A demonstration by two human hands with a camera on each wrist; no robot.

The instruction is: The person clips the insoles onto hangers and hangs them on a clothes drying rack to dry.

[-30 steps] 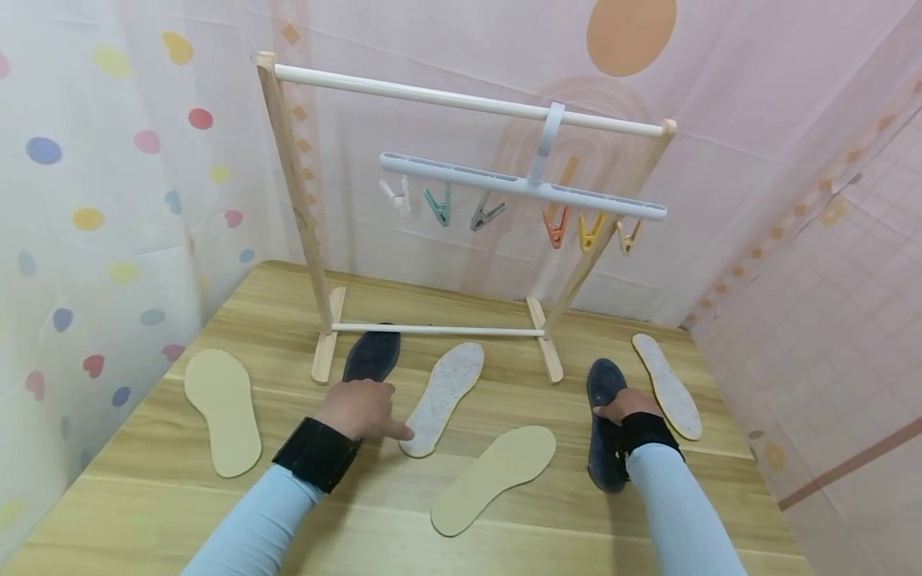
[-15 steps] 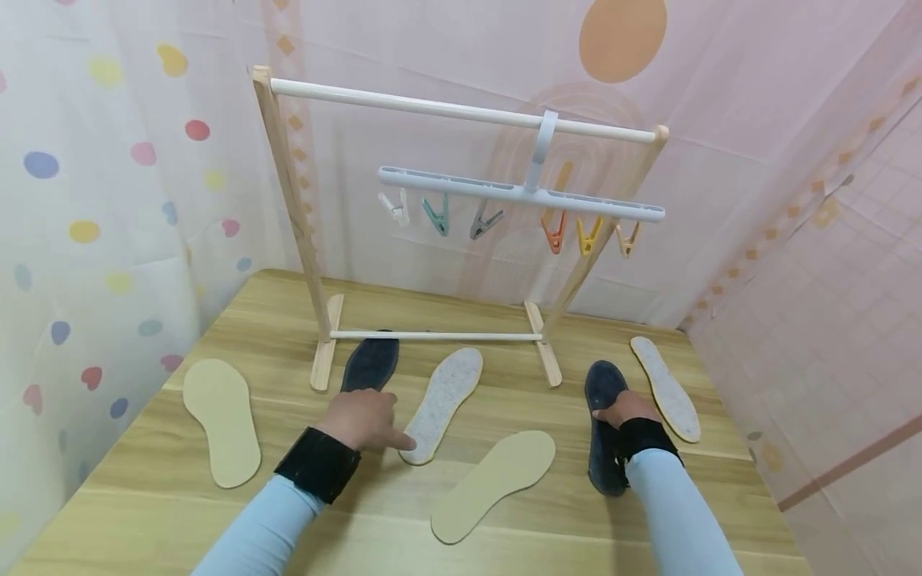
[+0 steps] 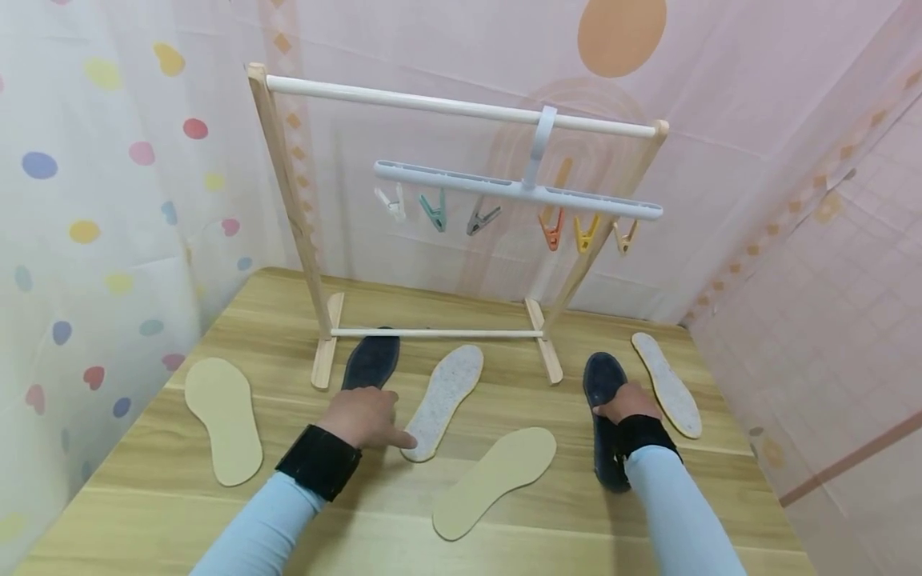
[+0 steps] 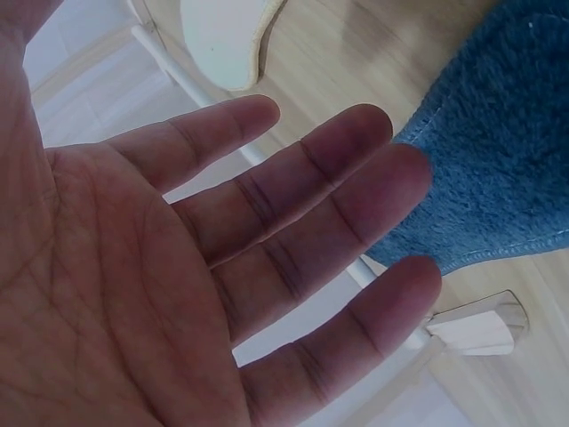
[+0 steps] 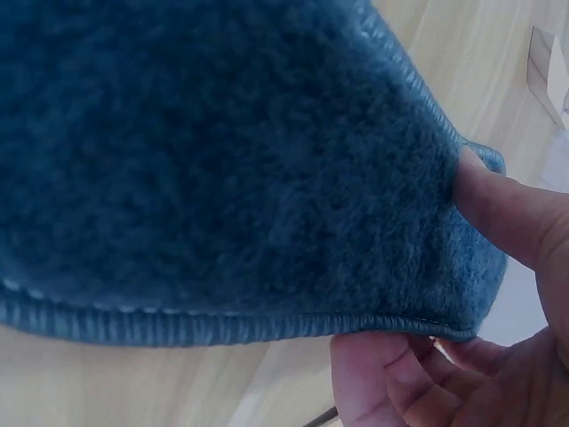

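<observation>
Left hand flat, fingers straight; right hand apparently pinching.

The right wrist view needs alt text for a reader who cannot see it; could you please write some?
A right hand pinches the edge of a fuzzy dark blue fabric insole, thumb on top and fingers curled beneath its stitched rim. The insole fills most of the frame, over a light wooden table.

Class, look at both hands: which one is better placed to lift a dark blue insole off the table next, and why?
Probably the right hand: its thumb and fingers already pinch the edge of a dark blue insole. The left hand lies open-fingered, gripping nothing.
</observation>
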